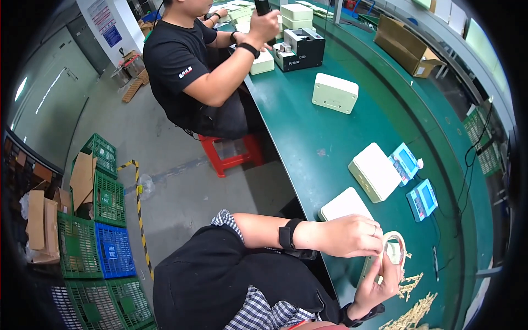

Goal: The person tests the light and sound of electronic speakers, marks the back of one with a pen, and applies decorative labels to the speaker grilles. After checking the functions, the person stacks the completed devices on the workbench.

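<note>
The right hand (377, 286) pinches a pale ring-shaped tape roll (402, 243) between thumb and fingers, holding it tilted above the table (300, 140). The left hand (352, 236) has its fingertips bunched together at the roll's left rim; whether they nip the tape itself, one cannot tell. A pale box, partly hidden, lies beneath the grip. Just beyond the left hand lies a cream box (342, 204), and past that a second cream box (374, 168) stands beside two blue devices with screens (422, 199), beyond the grip and to its right. A thin dark pen-like tool (436, 263) lies right of the roll, while small yellowish pieces (410, 314) are heaped below it. Farther beyond the grip stand another cream box (335, 92) and a black machine (308, 50); to that machine's left, a co-worker (179, 69) raises a dark object (262, 7).
</note>
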`<state>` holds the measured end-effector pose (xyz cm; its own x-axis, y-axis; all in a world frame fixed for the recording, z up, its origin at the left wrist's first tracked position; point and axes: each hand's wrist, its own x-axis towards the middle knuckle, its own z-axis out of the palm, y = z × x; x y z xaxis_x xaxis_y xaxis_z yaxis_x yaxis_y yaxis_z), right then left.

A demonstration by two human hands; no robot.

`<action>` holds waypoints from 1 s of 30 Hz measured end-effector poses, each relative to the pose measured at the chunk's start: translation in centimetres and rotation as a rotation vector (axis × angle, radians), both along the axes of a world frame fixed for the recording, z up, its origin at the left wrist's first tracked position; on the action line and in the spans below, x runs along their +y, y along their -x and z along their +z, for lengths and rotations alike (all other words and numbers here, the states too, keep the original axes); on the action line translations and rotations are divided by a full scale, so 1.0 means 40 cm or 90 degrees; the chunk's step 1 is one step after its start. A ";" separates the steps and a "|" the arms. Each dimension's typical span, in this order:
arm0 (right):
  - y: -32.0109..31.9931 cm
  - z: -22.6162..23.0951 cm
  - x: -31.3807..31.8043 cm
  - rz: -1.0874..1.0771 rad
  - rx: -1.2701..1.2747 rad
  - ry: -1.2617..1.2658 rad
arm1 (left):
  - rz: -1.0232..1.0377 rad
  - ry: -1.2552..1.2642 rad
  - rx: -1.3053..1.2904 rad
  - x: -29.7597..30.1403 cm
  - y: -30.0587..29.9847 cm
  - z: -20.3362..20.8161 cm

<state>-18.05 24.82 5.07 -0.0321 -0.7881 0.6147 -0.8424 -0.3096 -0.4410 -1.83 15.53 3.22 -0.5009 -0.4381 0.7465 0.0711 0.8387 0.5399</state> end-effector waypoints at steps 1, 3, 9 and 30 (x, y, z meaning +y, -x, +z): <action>-0.004 -0.001 0.000 -0.010 -0.006 0.009 | 0.032 0.048 -0.021 0.004 0.003 0.004; -0.002 -0.002 0.007 -0.025 -0.011 0.016 | 0.095 0.143 -0.061 0.015 0.010 0.013; 0.020 0.005 0.044 -0.025 -0.157 -0.043 | 0.121 0.251 -0.017 0.043 0.027 0.037; 0.322 -0.227 0.257 -0.372 -0.025 -0.177 | 0.308 -0.243 -0.691 -0.192 -0.017 -0.008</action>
